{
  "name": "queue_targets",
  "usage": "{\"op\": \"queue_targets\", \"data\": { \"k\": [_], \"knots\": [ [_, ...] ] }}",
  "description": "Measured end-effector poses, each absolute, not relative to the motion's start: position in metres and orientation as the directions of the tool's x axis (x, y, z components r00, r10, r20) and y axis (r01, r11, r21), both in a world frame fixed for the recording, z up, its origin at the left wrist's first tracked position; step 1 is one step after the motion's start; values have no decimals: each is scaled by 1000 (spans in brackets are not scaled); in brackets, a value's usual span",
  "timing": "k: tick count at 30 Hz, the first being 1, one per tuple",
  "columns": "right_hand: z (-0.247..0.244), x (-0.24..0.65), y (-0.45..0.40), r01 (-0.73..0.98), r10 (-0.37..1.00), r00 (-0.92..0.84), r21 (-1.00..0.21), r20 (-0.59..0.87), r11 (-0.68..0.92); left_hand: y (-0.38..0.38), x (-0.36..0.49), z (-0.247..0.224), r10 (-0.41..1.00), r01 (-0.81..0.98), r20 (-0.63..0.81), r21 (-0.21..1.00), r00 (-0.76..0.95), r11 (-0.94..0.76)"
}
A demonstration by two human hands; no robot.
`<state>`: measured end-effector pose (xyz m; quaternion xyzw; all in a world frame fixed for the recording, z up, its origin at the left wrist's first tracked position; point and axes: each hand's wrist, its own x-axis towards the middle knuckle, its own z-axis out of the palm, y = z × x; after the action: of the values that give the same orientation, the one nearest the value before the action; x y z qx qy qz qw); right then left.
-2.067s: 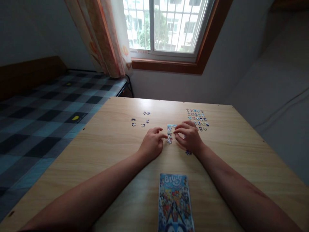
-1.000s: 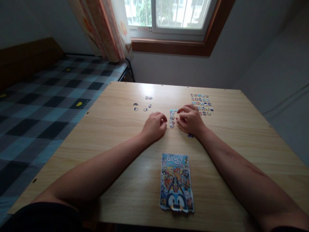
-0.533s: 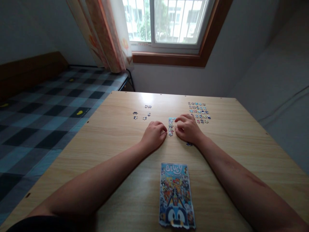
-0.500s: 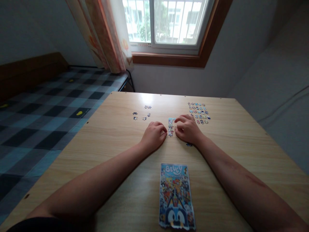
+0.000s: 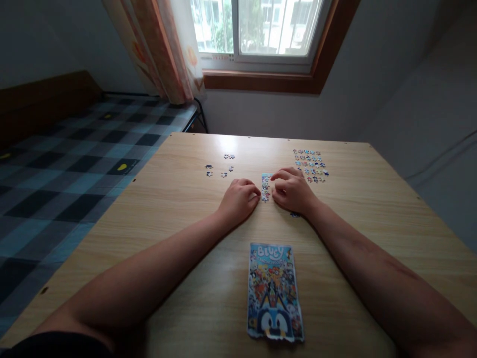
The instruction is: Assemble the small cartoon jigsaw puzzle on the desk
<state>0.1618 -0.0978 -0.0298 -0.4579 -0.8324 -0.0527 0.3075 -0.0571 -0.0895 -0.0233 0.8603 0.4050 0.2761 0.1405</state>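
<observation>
One joined puzzle section (image 5: 265, 191) lies beside the left hand (image 5: 240, 201).

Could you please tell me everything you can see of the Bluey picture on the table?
The Bluey picture looks like a thin printed sheet: white title on blue, a crowd of colourful characters, a large blue face below. Its near edge is ragged. It lies face up on the wood-look table, apart from the puzzle pieces.
</observation>
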Motion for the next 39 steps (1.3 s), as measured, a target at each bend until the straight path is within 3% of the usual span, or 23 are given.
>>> {"op": "queue_targets", "data": {
  "k": [12,21,29,39],
  "knots": [
    [-21,164,-102,785,717,-273,-282,641,551,-92,-53,-16,843,634,328,557,426,-537],
    [-17,162,-105,809,693,-230,-261,684,526,-91,-55,-15,901,584,274,689,337,-429],
    [-16,158,-105,804,642,-228,-230,732,548,-93,-58,-11,908,609,239,679,343,-409],
    [-20,157,-103,796,601,-219,-216,769,565,-99,-61,-10,868,668,238,561,435,-489]
  ]
}}
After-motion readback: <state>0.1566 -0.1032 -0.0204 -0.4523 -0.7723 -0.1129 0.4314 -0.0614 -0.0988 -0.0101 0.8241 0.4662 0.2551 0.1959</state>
